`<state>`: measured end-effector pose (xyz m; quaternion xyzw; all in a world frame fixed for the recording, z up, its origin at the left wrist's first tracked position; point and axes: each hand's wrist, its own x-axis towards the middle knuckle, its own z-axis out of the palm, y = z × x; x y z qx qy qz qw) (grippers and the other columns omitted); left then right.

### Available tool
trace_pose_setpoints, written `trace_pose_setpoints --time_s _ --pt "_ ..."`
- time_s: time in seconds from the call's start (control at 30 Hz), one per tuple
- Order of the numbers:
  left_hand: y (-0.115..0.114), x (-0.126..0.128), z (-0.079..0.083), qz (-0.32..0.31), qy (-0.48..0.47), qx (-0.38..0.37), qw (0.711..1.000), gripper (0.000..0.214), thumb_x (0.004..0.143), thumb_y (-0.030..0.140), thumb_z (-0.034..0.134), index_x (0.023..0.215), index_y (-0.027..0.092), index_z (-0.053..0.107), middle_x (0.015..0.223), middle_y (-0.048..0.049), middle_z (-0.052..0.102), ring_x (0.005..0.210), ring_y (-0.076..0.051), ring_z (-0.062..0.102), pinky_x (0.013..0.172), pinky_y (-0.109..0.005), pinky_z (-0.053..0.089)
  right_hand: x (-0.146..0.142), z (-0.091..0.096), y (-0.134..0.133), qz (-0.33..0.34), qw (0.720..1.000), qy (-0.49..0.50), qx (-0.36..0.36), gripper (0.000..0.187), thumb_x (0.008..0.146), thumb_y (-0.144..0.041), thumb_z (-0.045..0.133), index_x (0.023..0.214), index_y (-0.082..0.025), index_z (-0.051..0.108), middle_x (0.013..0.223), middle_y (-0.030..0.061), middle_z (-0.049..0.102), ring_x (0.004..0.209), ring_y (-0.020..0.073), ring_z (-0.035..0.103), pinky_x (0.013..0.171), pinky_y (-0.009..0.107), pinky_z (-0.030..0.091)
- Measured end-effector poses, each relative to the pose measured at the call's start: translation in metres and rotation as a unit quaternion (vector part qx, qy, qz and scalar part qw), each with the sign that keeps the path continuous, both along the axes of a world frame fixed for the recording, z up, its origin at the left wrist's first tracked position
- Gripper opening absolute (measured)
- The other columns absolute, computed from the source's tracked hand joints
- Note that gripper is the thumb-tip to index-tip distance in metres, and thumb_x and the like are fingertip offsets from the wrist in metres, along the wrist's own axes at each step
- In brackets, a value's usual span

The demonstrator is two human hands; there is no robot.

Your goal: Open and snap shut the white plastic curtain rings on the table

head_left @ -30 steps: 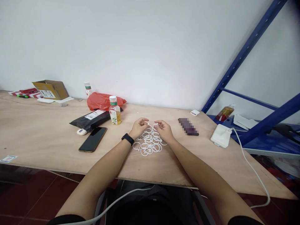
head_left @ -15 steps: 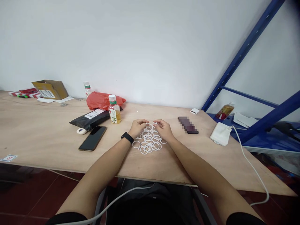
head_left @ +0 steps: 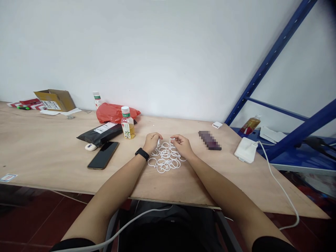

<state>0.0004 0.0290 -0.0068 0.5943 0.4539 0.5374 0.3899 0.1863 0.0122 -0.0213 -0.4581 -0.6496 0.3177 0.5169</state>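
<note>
A heap of several white plastic rings (head_left: pixel 166 159) lies on the plywood table (head_left: pixel 52 154) in front of me. My left hand (head_left: pixel 151 142), with a black band on its wrist, rests at the heap's far left with its fingers curled round a white ring. My right hand (head_left: pixel 182 145) sits at the heap's far right, fingers pinched on another white ring. The two hands are a short way apart above the heap.
A black phone (head_left: pixel 103 155), a black parcel bag (head_left: pixel 101 133), a tea bottle (head_left: pixel 127 123) and a red bag (head_left: pixel 115 112) lie to the left. A dark blurred object (head_left: pixel 209 140), a white charger (head_left: pixel 246 150) with its cable and a blue shelf frame (head_left: pixel 278 52) are on the right.
My hands were close together at the heap's far edge; now they have drawn apart, the left hand moving left with its ring.
</note>
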Motion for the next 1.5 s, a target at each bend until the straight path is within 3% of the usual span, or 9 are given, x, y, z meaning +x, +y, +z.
trace_pose_setpoints --time_s 0.17,0.3,0.57,0.73,0.9,1.07,1.17,1.33,1.5 --pt "-0.005 0.002 -0.006 -0.02 0.132 0.052 0.99 0.032 0.079 0.018 0.043 0.088 0.013 0.073 0.071 -0.0029 0.069 0.06 -0.013 0.058 0.057 -0.022 0.045 0.0 0.007 -0.004 0.007 0.999 0.03 -0.03 0.028 0.077 -0.038 0.061 0.096 -0.018 0.067 0.074 0.0012 0.064 0.047 0.009 0.049 0.041 0.021 0.039" --pt "-0.009 0.004 -0.01 -0.054 0.275 0.095 0.955 0.032 0.08 0.019 0.049 0.101 0.018 0.074 0.085 -0.003 0.074 0.072 -0.015 0.064 0.07 -0.025 0.049 0.0 0.013 -0.008 0.018 0.998 0.049 -0.041 0.028 0.077 -0.036 0.056 0.095 -0.017 0.067 0.087 0.0052 0.07 0.047 0.0085 0.051 0.042 0.022 0.042" --pt "-0.009 -0.001 -0.003 -0.075 0.401 0.122 0.905 0.033 0.088 0.037 0.049 0.101 0.02 0.073 0.108 -0.007 0.071 0.1 -0.021 0.063 0.093 -0.033 0.046 0.003 0.012 -0.002 -0.025 0.998 0.029 -0.042 0.026 0.068 -0.026 0.051 0.083 -0.016 0.07 0.074 0.0034 0.069 0.046 0.0096 0.052 0.043 0.021 0.041" --pt "-0.018 -0.013 0.011 -0.134 0.52 0.058 0.842 0.075 0.075 0.068 0.056 0.138 0.028 0.05 0.149 -0.0129 0.041 0.137 -0.036 0.035 0.111 -0.057 0.024 0.016 0.012 0.008 -0.076 0.997 0.0 -0.015 0.024 0.066 -0.024 0.048 0.072 -0.017 0.07 0.065 0.0019 0.067 0.046 0.0111 0.051 0.044 0.022 0.039" --pt "-0.027 -0.015 0.016 -0.215 0.588 -0.01 0.78 0.12 0.053 0.076 0.069 0.152 0.026 0.022 0.158 -0.0186 0.011 0.145 -0.044 0.01 0.11 -0.067 0.006 0.034 0.013 0.018 -0.103 0.994 -0.043 0.016 0.022 0.067 -0.022 0.046 0.062 -0.018 0.067 0.062 0.0026 0.066 0.055 0.0153 0.057 0.051 0.025 0.043" --pt "-0.041 -0.023 0.008 -0.199 0.587 0.037 0.784 0.123 0.056 0.076 0.067 0.154 0.024 0.013 0.159 -0.0184 0.001 0.145 -0.045 0.003 0.109 -0.069 0.002 0.059 0.011 0.013 -0.058 0.984 -0.158 0.063 0.027 0.076 -0.023 0.049 0.089 -0.02 0.073 0.091 0.005 0.073 0.079 0.0199 0.065 0.074 0.033 0.051" --pt "-0.053 -0.029 0.001 -0.191 0.577 0.051 0.792 0.117 0.059 0.079 0.062 0.153 0.026 0.017 0.159 -0.0173 0.007 0.145 -0.044 0.005 0.109 -0.069 0.003 0.074 0.01 0.003 -0.008 0.968 -0.244 0.057 0.035 0.083 -0.031 0.054 0.114 -0.021 0.069 0.113 0.0094 0.069 0.094 0.0234 0.065 0.085 0.039 0.051" --pt "-0.056 -0.021 -0.006 -0.166 0.556 0.077 0.811 0.104 0.065 0.082 0.054 0.15 0.028 0.027 0.159 -0.0148 0.014 0.146 -0.041 0.009 0.109 -0.069 0.001 0.081 0.003 -0.008 0.09 0.924 -0.368 0.045 0.083 0.076 -0.06 0.065 0.143 -0.017 0.044 0.146 0.0163 0.043 0.134 0.034 0.04 0.11 0.05 0.032" --pt "-0.044 0.0 -0.008 -0.153 0.555 0.085 0.813 0.097 0.069 0.08 0.052 0.147 0.025 0.035 0.157 -0.0158 0.022 0.145 -0.04 0.015 0.111 -0.066 0.002 0.062 -0.006 -0.008 0.153 0.89 -0.428 0.027 0.104 0.065 -0.071 0.069 0.149 -0.023 0.033 0.153 0.0153 0.032 0.14 0.0372 0.03 0.113 0.055 0.023"
